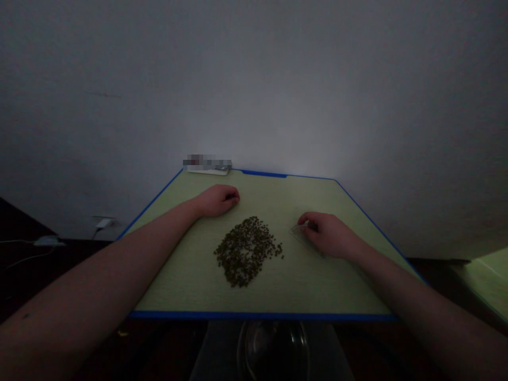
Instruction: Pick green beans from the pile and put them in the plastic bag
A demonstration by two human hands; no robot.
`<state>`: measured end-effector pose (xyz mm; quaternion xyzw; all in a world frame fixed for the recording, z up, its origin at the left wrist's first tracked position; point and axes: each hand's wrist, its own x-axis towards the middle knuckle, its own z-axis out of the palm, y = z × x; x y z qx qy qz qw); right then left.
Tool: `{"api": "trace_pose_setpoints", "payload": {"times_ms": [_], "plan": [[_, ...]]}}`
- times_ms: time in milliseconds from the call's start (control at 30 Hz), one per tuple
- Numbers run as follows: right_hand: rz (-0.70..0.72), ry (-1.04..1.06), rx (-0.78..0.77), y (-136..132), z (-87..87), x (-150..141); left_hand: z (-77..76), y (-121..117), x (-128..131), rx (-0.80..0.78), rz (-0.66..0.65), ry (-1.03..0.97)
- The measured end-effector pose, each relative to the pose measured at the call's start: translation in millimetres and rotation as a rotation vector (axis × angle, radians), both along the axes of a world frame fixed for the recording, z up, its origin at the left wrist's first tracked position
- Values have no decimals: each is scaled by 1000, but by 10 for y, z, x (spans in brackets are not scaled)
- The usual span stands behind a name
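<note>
Shiny vessel [274, 350] foremost, brown bits [254, 242] lie beside the right hand [327, 235].

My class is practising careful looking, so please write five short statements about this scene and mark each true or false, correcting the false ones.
1. A pile of small pieces lies on the table. True.
2. The left hand rests on top of the pile. False: it is apart from the pile, beyond it and to the left.
3. The right hand holds a clear item. True.
4. The table's edging is red. False: it is blue.
5. The wall behind the table looks grey. True.
</note>
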<state>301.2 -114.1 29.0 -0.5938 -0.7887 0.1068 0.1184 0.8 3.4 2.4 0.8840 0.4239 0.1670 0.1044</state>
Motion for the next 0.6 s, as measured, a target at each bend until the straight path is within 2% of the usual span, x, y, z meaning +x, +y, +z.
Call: {"api": "trace_pose_setpoints", "payload": {"times_ms": [333, 600], "plan": [[250, 14, -8, 7, 20, -155, -11, 13, 1, 1, -3, 7], [390, 14, -102, -59, 66, -99, -8, 12, 0, 9, -1, 20]]}}
